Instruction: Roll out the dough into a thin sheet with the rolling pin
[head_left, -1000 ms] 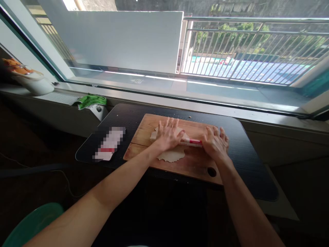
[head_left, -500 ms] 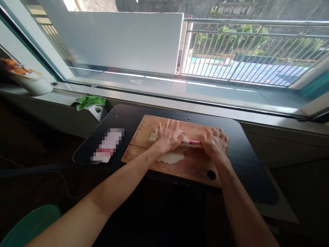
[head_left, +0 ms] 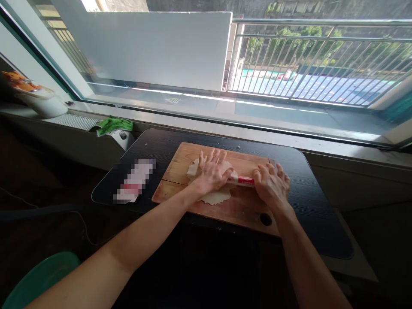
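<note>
A thin, ragged-edged sheet of dough (head_left: 215,198) lies on a wooden cutting board (head_left: 175,163). Across it rests a red and white printed tube (head_left: 245,181), partly under my hands. My left hand (head_left: 213,172) is open, its fingers stretched out and spread over the dough, the palm pressing on the tube's left part. At the tube's right end is my right hand (head_left: 272,182), its bent fingers over the tube and hiding that end. Both arms reach forward from below.
The board sits on a black table (head_left: 312,206) below a large window. A blurred-out flat item (head_left: 135,180) lies at the table's left. A green cloth (head_left: 115,125) hangs over the ledge, near a white pot (head_left: 45,103). A green basin (head_left: 41,279) stands low at left.
The tube has turned a little, showing more of its red and white print. My right hand has shifted slightly right. The view has tilted a little; the dough keeps about the same shape.
</note>
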Demonstrator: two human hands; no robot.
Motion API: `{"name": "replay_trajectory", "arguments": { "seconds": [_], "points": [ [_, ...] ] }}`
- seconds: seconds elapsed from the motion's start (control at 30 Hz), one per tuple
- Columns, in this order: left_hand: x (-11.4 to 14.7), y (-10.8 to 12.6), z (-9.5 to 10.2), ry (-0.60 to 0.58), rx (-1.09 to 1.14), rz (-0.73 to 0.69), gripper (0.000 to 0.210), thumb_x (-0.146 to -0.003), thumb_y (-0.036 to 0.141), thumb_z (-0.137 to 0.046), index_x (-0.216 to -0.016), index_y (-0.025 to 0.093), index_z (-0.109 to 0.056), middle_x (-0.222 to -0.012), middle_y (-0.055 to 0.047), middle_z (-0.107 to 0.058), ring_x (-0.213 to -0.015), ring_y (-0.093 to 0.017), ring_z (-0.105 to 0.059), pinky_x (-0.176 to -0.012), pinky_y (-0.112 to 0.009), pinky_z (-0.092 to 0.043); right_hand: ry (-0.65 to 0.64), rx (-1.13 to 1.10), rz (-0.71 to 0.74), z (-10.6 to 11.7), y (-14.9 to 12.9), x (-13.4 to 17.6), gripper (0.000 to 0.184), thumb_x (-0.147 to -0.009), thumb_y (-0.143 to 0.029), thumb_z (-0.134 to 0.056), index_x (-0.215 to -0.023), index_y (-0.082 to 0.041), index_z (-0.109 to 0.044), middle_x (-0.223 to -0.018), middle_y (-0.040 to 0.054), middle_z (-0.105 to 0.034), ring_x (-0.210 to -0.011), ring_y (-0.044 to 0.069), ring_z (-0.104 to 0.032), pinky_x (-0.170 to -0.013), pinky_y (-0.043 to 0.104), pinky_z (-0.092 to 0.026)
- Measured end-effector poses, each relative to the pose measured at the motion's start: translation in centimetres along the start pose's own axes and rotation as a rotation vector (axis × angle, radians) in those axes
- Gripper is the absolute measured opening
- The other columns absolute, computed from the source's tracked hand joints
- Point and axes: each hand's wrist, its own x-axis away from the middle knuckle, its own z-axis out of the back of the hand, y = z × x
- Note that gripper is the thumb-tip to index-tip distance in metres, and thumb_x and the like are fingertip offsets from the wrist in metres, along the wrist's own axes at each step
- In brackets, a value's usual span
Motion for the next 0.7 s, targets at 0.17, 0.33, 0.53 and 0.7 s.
{"name": "replay_trajectory", "arguments": {
  "seconds": [0.17,0.33,0.53,0.7],
  "points": [
    [-2.9,-0.3,0.1,-0.052,0.029,0.058,0.071,-0.102,0.056,-0.028,-0.161,0.018,-0.031,-0.168,-0.009,-0.03,-0.158,-0.029,-0.017,-0.128,-0.06,-0.006,0.0,-0.028,-0.016,0.2,-0.2,-1.6,0.057,-0.101,-0.04,-0.028,-0.141,-0.02,-0.062,-0.156,0.0112,-0.049,-0.151,0.032,-0.028,-0.12,0.054,-0.028],
    [-5.3,-0.5,0.7,-0.108,0.036,0.118,0.072,-0.103,0.054,-0.025,-0.163,0.014,-0.025,-0.169,-0.011,-0.028,-0.159,-0.028,-0.015,-0.127,-0.061,-0.008,-0.152,-0.043,-0.053,1.1,-0.9,-4.5,0.057,-0.099,-0.044,-0.03,-0.138,-0.02,-0.063,-0.151,0.0134,-0.053,-0.148,0.033,-0.033,-0.117,0.053,-0.033],
    [0.7,0.5,-0.1,-0.005,-0.005,0.025,0.073,-0.102,0.06,-0.027,-0.161,0.018,-0.032,-0.168,-0.009,-0.03,-0.159,-0.03,-0.015,-0.128,-0.06,-0.004,0.124,-0.014,0.026,-0.9,0.7,0.4,0.061,-0.1,-0.04,-0.028,-0.152,-0.016,-0.049,-0.164,0.0137,-0.036,-0.152,0.032,-0.026,-0.121,0.053,-0.024],
    [-4.4,-0.4,0.6,-0.084,0.021,0.09,0.072,-0.102,0.055,-0.028,-0.162,0.016,-0.028,-0.17,-0.011,-0.025,-0.159,-0.029,-0.014,-0.127,-0.061,-0.008,-0.032,-0.079,-0.052,0.1,-0.4,-3.8,0.063,-0.099,-0.044,-0.031,-0.153,-0.016,-0.048,-0.163,0.0157,-0.038,-0.152,0.033,-0.027,-0.119,0.055,-0.027]
  ]
}}
